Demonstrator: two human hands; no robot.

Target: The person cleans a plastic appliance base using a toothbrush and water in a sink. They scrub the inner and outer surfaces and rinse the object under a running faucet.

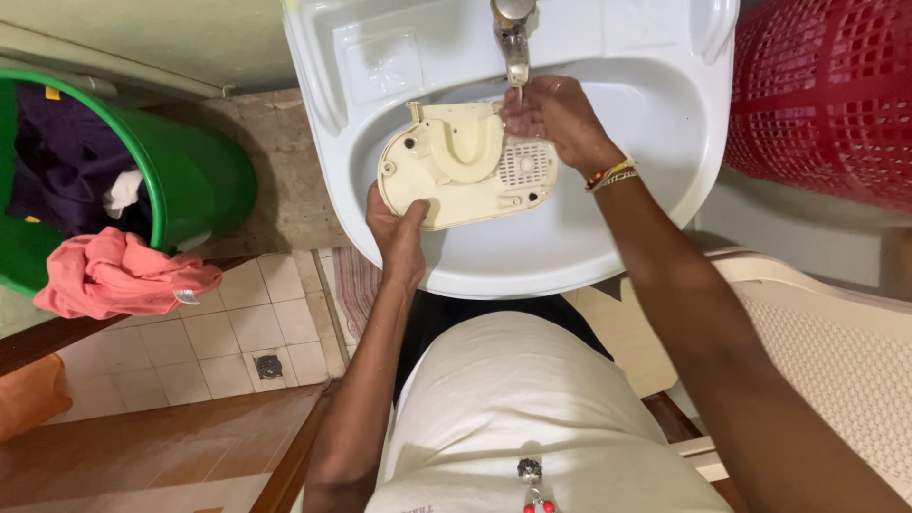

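The cream plastic cover [465, 166] is pinched at its lower edge by the left hand [397, 231]'s closed grip; the right hand [551, 114] cups loosely, touching its top.

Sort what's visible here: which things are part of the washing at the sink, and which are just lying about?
In use:
- cream plastic cover, held over the basin
- left hand, gripping its lower edge
- right hand, under the tap
- tap
- white sink

Lying about:
- green bucket of clothes
- pink cloth on its rim
- red basket
- cream plastic chair

No packages, signs or screens, small yellow tag [51, 93] on clothes in green bucket [195, 180]
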